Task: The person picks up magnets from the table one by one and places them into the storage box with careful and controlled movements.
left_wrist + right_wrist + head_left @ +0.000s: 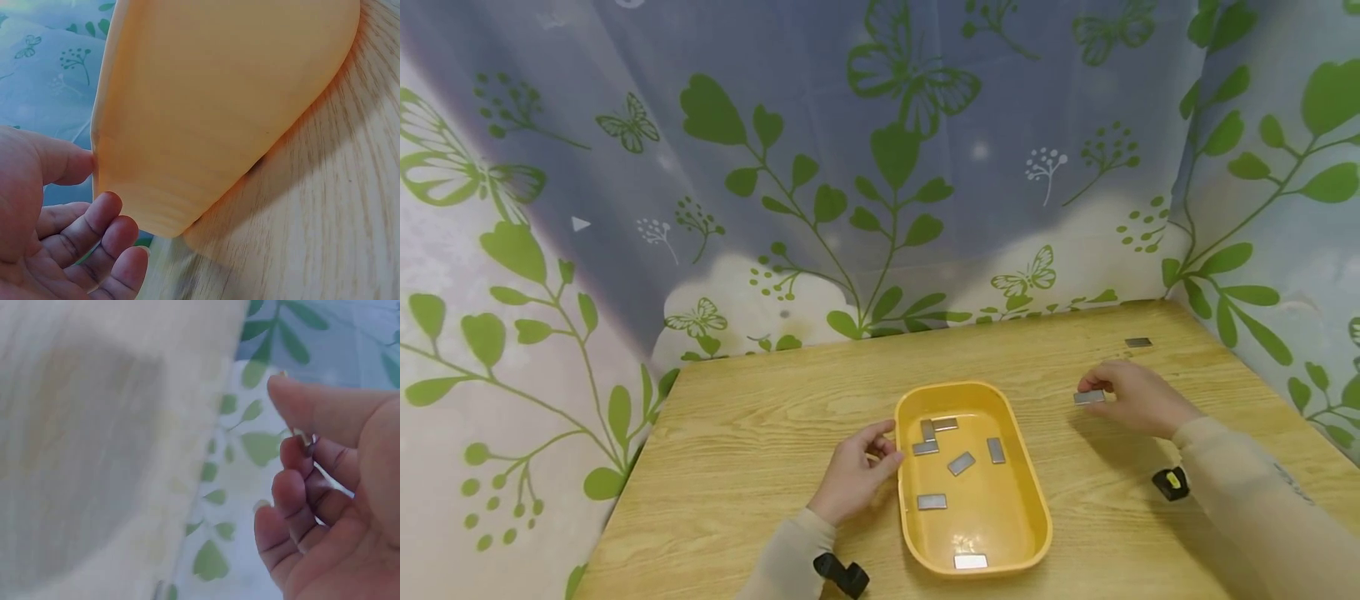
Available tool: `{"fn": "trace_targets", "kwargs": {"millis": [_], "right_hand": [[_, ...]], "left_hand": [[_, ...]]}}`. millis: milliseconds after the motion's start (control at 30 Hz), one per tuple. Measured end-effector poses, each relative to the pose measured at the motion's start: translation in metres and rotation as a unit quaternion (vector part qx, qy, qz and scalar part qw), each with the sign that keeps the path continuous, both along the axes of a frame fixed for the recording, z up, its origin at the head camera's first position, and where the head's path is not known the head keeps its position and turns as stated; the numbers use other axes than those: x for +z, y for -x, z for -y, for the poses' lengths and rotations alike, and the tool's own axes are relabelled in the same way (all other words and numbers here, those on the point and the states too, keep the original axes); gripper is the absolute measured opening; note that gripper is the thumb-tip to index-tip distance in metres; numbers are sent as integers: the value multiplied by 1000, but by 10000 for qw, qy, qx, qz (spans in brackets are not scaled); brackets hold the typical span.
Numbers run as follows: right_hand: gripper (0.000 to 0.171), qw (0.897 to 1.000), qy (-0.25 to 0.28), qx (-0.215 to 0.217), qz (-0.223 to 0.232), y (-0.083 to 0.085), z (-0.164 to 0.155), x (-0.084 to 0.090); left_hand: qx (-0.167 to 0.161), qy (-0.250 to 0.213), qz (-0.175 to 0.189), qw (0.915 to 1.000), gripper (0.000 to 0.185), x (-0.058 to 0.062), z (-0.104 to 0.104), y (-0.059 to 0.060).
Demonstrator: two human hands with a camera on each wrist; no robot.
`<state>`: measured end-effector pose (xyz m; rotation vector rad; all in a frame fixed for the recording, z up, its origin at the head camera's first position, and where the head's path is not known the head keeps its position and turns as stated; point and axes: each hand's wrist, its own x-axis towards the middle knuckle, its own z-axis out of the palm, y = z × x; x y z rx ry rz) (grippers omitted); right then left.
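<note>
A yellow oval tray (1026,492) sits mid-table and holds several small grey metal plates (961,463). My left hand (883,446) lies against the tray's left side. In the left wrist view its thumb touches the tray's outer wall (219,106), while the loosely curled fingers (109,228) of the left hand (87,187) grip nothing. To the right of the tray, my right hand (1093,390) pinches one metal plate (1088,397) just above the table. In the right wrist view only a sliver of that plate (306,439) shows between the thumb and fingers of the right hand (284,415).
One more metal plate (1138,342) lies alone on the wooden table (760,433) at the far right. A leaf-and-butterfly curtain (880,167) closes in the back and both sides. Black wrist straps (842,575) sit on both sleeves.
</note>
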<state>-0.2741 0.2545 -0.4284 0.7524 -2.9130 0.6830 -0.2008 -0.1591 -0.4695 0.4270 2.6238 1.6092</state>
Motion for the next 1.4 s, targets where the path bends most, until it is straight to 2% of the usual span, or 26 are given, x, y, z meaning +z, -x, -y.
{"fn": "trace_targets", "kwargs": {"millis": [167,333,467,700,967,1200,1400], "right_hand": [[19,9984,276,419,-261,-7,18,15],[18,9947,713,739,-13,-14,36,25],[20,9921,789,968,103,-19,48,31],[21,9863,666,1511,58,-28,67,35],[24,9853,282,1684,-25,-40,83,32],[21,9779,343,2060,-63,-46,90,30],[21,9735,155,2279,-48,-49,98,31]], "left_hand": [[34,49,-6,10000,43,1,1,0],[30,98,-32,9999,43,1,2,0],[22,96,-64,9999,44,2,2,1],[12,40,-65,10000,44,3,3,0],[-26,21,-47,10000,44,3,2,-1],[-30,29,-30,10000,44,1,2,0],[-29,52,-31,10000,44,1,1,-1]]}}
